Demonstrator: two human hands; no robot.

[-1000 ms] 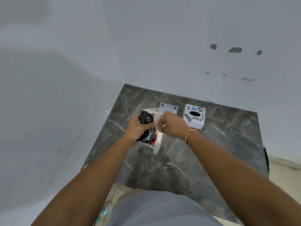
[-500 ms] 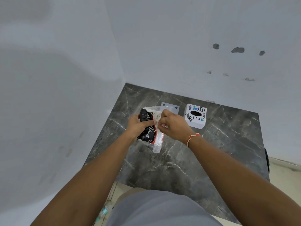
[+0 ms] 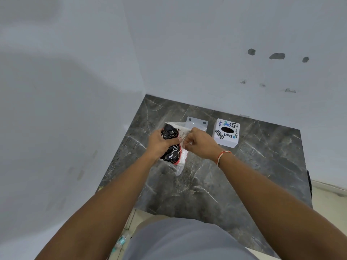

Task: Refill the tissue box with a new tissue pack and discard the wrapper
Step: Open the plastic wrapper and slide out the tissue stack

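I hold a tissue pack [image 3: 171, 152] in a black, red and clear plastic wrapper above the dark marble counter [image 3: 216, 184]. My left hand [image 3: 161, 143] grips the pack's black side. My right hand [image 3: 200, 144] pinches the clear wrapper edge at the pack's top. The white tissue box [image 3: 226, 133], covered in stickers and with a dark oval slot on top, stands on the counter just right of my right hand. A flat white panel [image 3: 197, 123], maybe the box's lid, lies behind my hands and is partly hidden.
The counter sits in a corner, with white walls on the left and behind. Its right edge drops to a pale floor [image 3: 330, 199]. A plastic bottle [image 3: 121, 242] lies on the floor below the counter's front edge.
Both hands and the pack have stayed almost in place; my right hand's fingers have shifted slightly on the clear wrapper edge. The box has not moved.
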